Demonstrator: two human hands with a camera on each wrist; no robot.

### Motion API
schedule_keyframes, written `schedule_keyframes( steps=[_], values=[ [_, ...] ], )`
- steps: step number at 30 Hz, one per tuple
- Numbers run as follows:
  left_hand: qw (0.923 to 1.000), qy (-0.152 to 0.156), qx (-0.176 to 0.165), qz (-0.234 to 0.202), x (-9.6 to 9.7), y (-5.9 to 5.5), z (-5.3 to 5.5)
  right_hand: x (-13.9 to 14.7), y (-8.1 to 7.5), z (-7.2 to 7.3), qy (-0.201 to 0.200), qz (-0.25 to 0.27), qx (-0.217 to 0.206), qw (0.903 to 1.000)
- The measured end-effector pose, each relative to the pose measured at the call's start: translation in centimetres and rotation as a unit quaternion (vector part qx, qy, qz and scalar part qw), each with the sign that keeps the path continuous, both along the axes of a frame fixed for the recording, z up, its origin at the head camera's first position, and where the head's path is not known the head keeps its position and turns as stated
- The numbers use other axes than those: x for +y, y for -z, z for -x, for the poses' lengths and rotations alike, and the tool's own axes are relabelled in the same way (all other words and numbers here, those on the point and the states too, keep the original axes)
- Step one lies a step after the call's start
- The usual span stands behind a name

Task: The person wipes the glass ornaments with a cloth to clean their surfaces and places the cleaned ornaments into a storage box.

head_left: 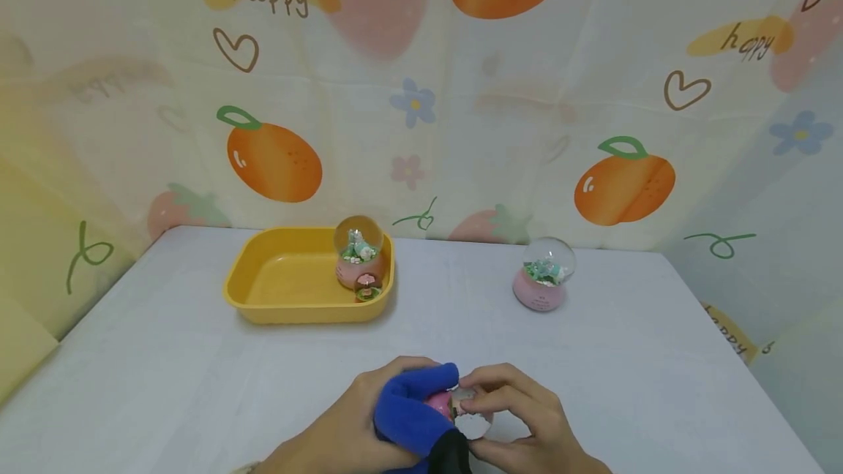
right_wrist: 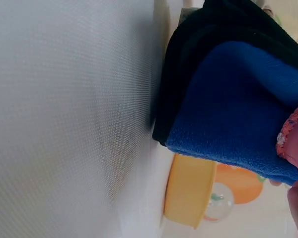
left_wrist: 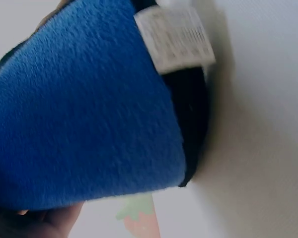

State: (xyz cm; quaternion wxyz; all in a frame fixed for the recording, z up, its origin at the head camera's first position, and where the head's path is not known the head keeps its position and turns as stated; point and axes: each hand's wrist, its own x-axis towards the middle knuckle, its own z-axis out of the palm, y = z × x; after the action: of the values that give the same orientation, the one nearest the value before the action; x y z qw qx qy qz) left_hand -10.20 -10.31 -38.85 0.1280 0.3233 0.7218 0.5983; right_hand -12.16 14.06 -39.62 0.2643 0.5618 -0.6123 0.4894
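My left hand (head_left: 356,419) grips a blue cloth (head_left: 408,412) with a black edge, folded around one side of a small snow globe (head_left: 440,404). Its pink part shows between the folds, and in the right wrist view a rough, reddish rim borders that pink base (right_wrist: 295,139). From the other side, my right hand (head_left: 536,419) holds the globe's clear end between fingers and thumb. A white label (left_wrist: 176,39) is on the cloth's black edge in the left wrist view. Cloth and fingers hide much of the globe.
Behind the hands stands a yellow tray (head_left: 296,315), with a pink-based snow globe (head_left: 358,271) and a smaller globe (head_left: 367,291) in its right end. Another pink-based snow globe (head_left: 540,292) stands on the white table (head_left: 632,357) at the back right. A fruit-printed curtain (head_left: 500,130) hangs behind.
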Motion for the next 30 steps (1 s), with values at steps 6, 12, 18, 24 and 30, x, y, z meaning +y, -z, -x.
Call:
schedule_keyframes(
  steps=[6,12,18,24,30],
  values=[
    [0.9941,-0.03,0.104,-0.007,0.3,0.38,-0.09,0.23,0.52,-0.34,0.018,-0.022,-0.072,0.997],
    [0.9745,-0.052,0.218,-0.002,0.49,0.71,0.03,0.56,0.88,-0.42,-0.004,-0.031,-0.133,0.9907],
    [0.9632,-0.07,0.26,0.009,0.59,0.58,-0.08,0.66,0.93,-0.53,-0.013,-0.043,-0.169,0.9846],
    [0.9657,-0.072,0.249,0.01,0.48,0.4,-0.15,0.6,1.03,-0.4,-0.032,-0.038,-0.158,0.9862],
    [0.9791,-0.077,0.187,-0.022,0.2,0.36,-0.15,0.55,0.96,-0.36,-0.034,-0.046,-0.139,0.9887]
  ],
)
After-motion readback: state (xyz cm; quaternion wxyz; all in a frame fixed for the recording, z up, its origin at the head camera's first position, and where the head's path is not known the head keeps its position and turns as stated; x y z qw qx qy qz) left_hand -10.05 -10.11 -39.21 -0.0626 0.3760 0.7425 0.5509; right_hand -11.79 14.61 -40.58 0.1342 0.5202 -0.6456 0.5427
